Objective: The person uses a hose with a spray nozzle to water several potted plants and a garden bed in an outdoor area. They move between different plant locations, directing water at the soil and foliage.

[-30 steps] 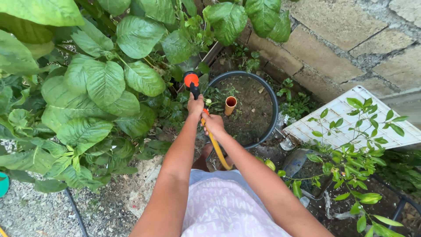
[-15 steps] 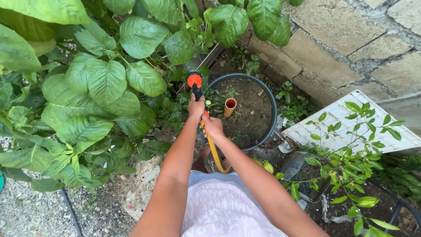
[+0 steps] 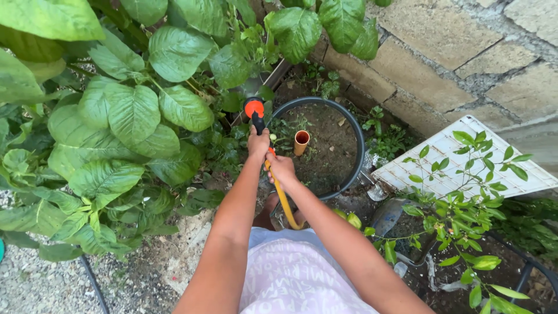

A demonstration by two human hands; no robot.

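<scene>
An orange-and-black hose nozzle (image 3: 254,110) is gripped by the left hand (image 3: 258,145), fingers wrapped tight around the handle, with the nozzle head held up over the edge of the big-leaved plants (image 3: 133,116). Just behind it, the yellow hose (image 3: 283,200) is clutched by the right hand (image 3: 281,168), also curled shut around it (the two hands are nearly touching). The hose is seen running back down toward the person's body, past a light pink printed shirt (image 3: 296,279).

Right beside the nozzle, a round black pot (image 3: 360,145) full of dark soil is parked on the ground, with a short orange pipe (image 3: 301,141) stuck upright in the dirt and a few small weeds around it. A white slatted panel (image 3: 447,166) is laid flat to the right of the pot, against a rough stone wall (image 3: 442,58). A leafy little shrub (image 3: 471,215) is spotted in the lower right. Gravel (image 3: 35,279) and a thin black tube (image 3: 93,282) can be made out at the lower left. Whether water is coming out can't be told.
</scene>
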